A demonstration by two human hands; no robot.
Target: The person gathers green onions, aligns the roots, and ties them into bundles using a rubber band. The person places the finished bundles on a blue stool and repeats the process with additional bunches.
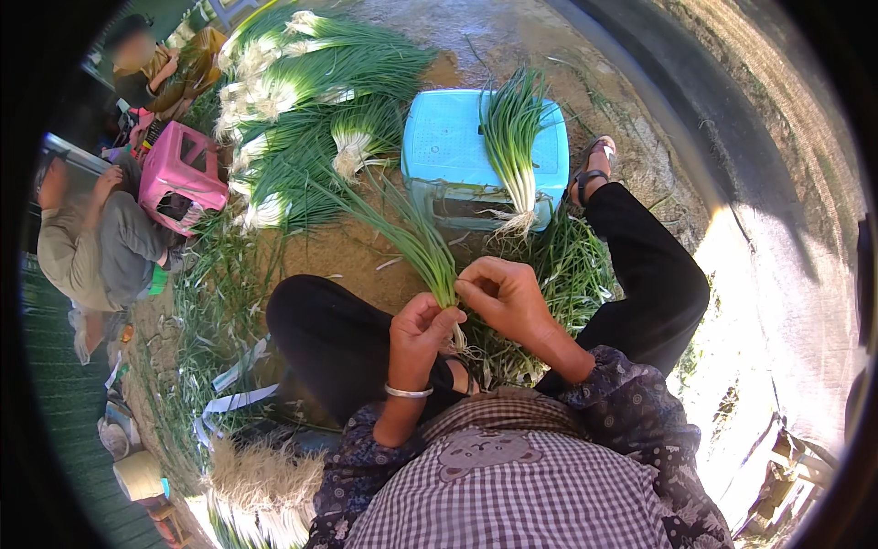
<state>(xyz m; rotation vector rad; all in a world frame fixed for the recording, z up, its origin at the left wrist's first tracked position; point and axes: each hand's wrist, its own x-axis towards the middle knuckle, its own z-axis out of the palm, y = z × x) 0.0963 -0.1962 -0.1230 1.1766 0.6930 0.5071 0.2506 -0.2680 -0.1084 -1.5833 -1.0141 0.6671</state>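
Note:
A small bunch of scallions (422, 249) is held low in front of me, its green leaves fanning toward the upper left and its pale roots pointing down. My left hand (421, 334) grips the bunch around the lower stalks, a silver bangle on that wrist. Right beside the stalks, the thumb and forefinger of my right hand (508, 297) are pinched together; what is between them is too small to make out. Just beyond, a larger bunch of scallions (514, 137) lies across a blue plastic stool (444, 133), roots toward me.
Big heaps of scallions (315, 82) cover the ground at far left. Trimmed leaves (572, 265) litter the floor around my legs. Scallions with dry roots (265, 480) stand at lower left. One person (87, 238) sits beside a pink stool (178, 178), another person (146, 78) farther back.

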